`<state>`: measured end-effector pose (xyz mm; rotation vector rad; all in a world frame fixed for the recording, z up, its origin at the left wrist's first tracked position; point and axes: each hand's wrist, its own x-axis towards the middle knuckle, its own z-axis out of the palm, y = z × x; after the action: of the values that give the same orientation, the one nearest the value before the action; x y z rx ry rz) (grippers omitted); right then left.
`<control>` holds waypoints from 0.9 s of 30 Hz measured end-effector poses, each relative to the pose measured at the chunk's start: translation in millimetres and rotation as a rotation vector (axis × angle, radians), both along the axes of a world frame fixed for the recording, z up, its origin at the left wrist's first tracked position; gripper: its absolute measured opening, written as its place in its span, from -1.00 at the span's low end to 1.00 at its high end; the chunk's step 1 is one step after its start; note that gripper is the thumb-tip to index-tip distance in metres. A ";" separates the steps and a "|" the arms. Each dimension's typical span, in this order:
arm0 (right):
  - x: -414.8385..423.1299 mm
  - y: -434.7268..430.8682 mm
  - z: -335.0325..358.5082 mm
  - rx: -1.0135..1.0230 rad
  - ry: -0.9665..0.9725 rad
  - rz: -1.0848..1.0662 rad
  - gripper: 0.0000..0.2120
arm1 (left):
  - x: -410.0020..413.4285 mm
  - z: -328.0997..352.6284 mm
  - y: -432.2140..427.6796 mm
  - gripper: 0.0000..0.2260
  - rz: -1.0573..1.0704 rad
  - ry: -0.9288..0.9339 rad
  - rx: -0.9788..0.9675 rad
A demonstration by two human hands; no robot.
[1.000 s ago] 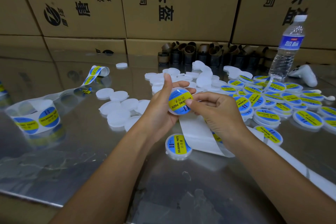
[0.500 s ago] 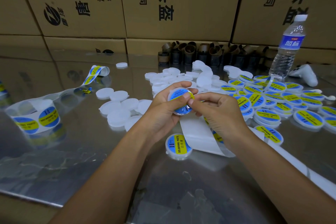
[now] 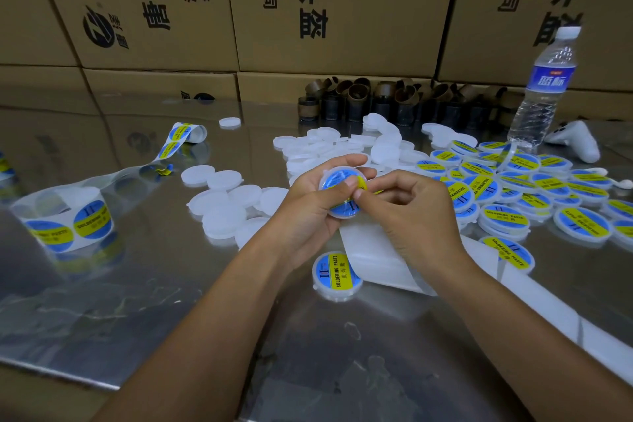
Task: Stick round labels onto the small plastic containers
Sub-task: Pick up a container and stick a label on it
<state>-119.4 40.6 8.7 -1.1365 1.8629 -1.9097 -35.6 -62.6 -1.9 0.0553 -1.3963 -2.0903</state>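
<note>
The container, facing the camera a second ago, now tilts flatter above the bench: the left hand keeps its grip curled round it, the right hand pinches the label down (nearly stuck).

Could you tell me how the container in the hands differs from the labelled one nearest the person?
The held container is raised and tilted, gripped by the left hand, with the right hand covering part of its label; the near container lies flat on the table, untouched, its label fully readable. Both are round, translucent, with blue-and-yellow labels.
</note>
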 end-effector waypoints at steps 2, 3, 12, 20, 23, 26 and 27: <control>0.9 -0.9 -1.6 -0.013 0.084 -0.022 -0.88 | 0.1 0.5 0.4 -0.76 -0.002 -0.004 0.009; 0.9 -1.3 -2.1 -0.015 0.120 -0.033 -0.86 | 0.2 1.1 0.5 -0.76 -0.006 -0.006 0.014; 0.8 -4.8 -6.2 -0.011 0.267 -0.091 -0.87 | -1.0 5.0 3.2 -0.77 -0.009 0.017 0.076; 3.1 -6.2 -11.0 -0.059 0.504 -0.167 -0.88 | -3.2 4.3 3.3 -0.78 -0.039 0.062 0.141; 4.7 -8.3 -13.1 -0.026 0.576 -0.157 -0.88 | -3.4 4.1 3.9 -0.77 -0.031 0.060 0.136; 5.2 -10.4 -14.5 0.012 0.612 -0.153 -0.94 | -4.4 4.6 5.0 -0.73 -0.031 0.072 0.140; 5.6 -10.6 -14.3 0.021 0.624 -0.157 -0.95 | -4.6 4.7 5.2 -0.73 -0.032 0.076 0.142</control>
<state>-113.8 30.0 -5.6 -1.7778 2.3246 -1.7244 -40.2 -57.4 2.8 0.0114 -1.2101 -2.1919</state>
